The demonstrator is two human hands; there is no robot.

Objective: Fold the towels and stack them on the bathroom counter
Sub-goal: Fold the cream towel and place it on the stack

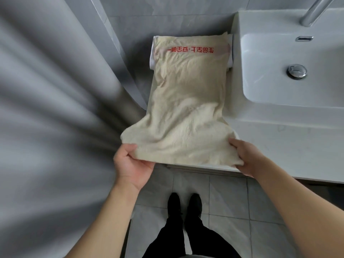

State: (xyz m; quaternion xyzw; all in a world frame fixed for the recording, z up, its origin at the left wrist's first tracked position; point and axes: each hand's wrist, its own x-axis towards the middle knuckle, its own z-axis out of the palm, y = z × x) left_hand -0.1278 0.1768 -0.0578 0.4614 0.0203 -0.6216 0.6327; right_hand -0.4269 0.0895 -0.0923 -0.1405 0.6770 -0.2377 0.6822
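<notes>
A cream towel (186,101) with red printed characters near its far end lies stretched lengthwise along the white bathroom counter (279,142). Its far end rests on a folded white towel (153,56), of which only the edges show. My left hand (130,162) pinches the towel's near left corner, held out past the counter's front edge. My right hand (243,155) grips the near right corner at the counter's front edge.
A white sink basin (297,58) with a metal drain and a faucet (312,12) takes up the counter's right side. A grey curtain (46,108) hangs close on the left. Grey floor tiles and my two dark shoes (184,203) are below.
</notes>
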